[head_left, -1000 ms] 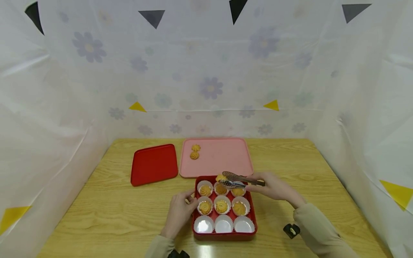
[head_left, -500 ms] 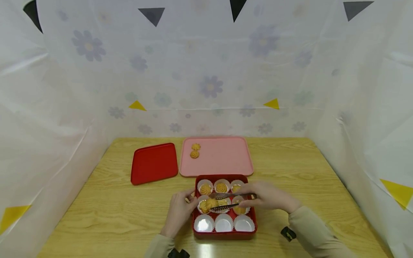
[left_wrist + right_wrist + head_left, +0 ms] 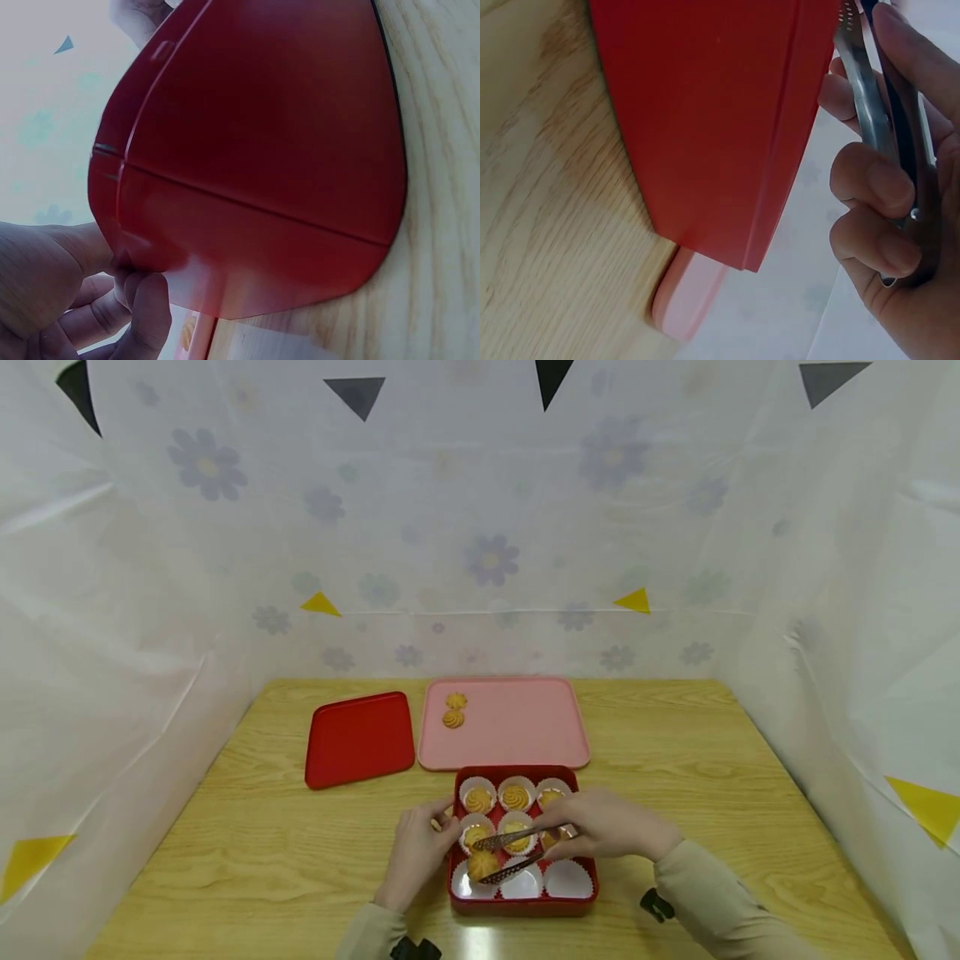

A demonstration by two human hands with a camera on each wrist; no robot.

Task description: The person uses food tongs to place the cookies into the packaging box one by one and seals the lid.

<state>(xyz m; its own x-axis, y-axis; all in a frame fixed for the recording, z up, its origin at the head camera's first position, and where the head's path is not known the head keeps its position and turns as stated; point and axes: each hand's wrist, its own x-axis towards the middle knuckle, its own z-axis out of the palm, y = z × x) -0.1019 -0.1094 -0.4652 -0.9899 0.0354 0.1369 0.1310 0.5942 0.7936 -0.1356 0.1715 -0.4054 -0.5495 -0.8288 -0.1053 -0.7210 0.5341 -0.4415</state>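
Observation:
My right hand (image 3: pixel 607 827) grips metal tongs (image 3: pixel 517 837), whose tips pinch a swirled cookie (image 3: pixel 482 865) over the front-left paper cup (image 3: pixel 465 885) of a red box (image 3: pixel 525 907). In the right wrist view the fingers wrap round the tongs (image 3: pixel 889 120) beside the box wall (image 3: pixel 705 112). My left hand (image 3: pixel 420 852) holds the box's left rim; the left wrist view shows its thumb and fingers (image 3: pixel 150 307) pinching that rim. Cookies sit in the cups of the back and middle rows. The front-middle cup (image 3: pixel 522 882) and front-right cup (image 3: pixel 567 880) hold nothing.
Behind the box lies a pink tray (image 3: pixel 517 718) with two cookies (image 3: pixel 453 718) at its left side. A bare red tray (image 3: pixel 360 739) is to its left. Flower-printed white sheeting (image 3: pixel 487 510) surrounds the wooden table (image 3: pixel 660 735) at the back and sides.
My right hand has carried the cookie in the tongs from the box's back row over the middle row to the front-left cup. My left hand has stayed on the rim.

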